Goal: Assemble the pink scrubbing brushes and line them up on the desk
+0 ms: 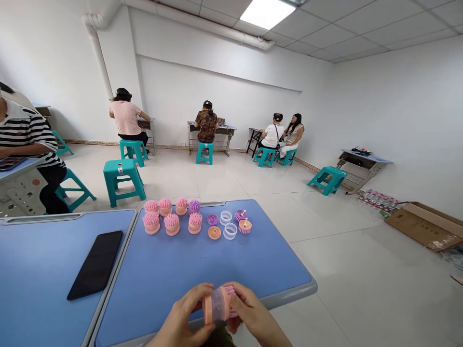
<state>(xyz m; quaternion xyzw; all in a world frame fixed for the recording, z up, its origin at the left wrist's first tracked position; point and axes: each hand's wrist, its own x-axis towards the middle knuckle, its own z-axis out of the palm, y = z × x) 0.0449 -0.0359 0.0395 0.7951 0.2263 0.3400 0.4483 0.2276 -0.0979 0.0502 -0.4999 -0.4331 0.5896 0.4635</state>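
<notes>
"Orange and pink plastic is standing out on that brush (218, 304). Where are the hands keeping it?"

"They're holding it tipped on its side, over the near edge of the blue table (267, 262). The left hand (185, 312) is curling around the smooth orange end, and the right hand (253, 313) is gripping the bristled end."

"How much is looking finished?"

"Seven whole brushes (171, 225) are standing in two rows toward the far side. Whether the held one is fully fastened, I'm not able to tell."

"And what's remaining?"

"Two round caps (214, 233), two clear rings (230, 237) and two bristle heads (245, 229) are lying separate, seemingly making up two more."
</notes>
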